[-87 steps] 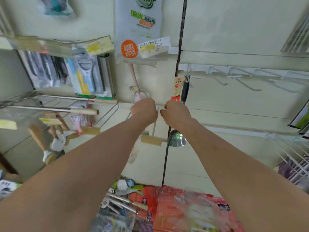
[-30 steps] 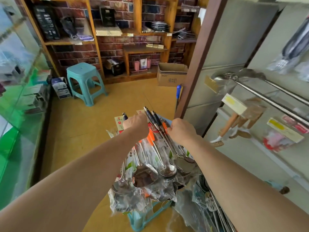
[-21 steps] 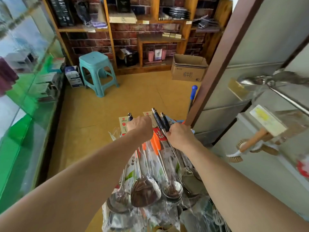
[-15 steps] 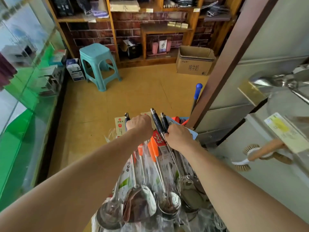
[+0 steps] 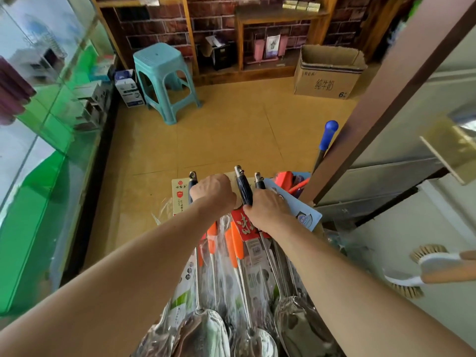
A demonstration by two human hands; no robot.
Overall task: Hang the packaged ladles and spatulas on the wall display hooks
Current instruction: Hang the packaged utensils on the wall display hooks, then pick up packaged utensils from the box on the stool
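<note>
1. Where the two hands meet low in the middle of the view, the packaged ladles and spatulas (image 5: 242,266) lie as one bundle in clear wrap. Their handles point away from the person and their steel bowls sit at the bottom edge.
2. The left hand (image 5: 213,193) is curled over the tops of the left packs. The right hand (image 5: 268,210) is clamped round the dark blue handles (image 5: 244,186), thumb against one of them. The hands are just beside each other, not touching.
3. A red card (image 5: 240,224) under the right hand bears large white Chinese characters, partly covered. A beige card (image 5: 179,195) left of the left hand carries a red emblem and print too fine to read. A blue card (image 5: 305,215) with a round badge sticks out on the right.
4. Orange handles (image 5: 211,238) show between the forearms.
5. A blue-tipped pole (image 5: 329,135) stands just beyond the bundle against a slanting brown post (image 5: 386,104). A wood-handled brush (image 5: 438,269) juts in from the right edge before the pale wall.
6. Farther off are a cardboard box (image 5: 327,73) printed "纯牛奶" and "6", and a teal stool (image 5: 164,76) with a white and blue carton (image 5: 128,86) beside it. All stand before wooden shelves (image 5: 278,14) on a brick wall.
7. A glass display case (image 5: 38,124) bounds the left side. The yellow floor (image 5: 219,130) runs from the bundle to the stool and box.
</note>
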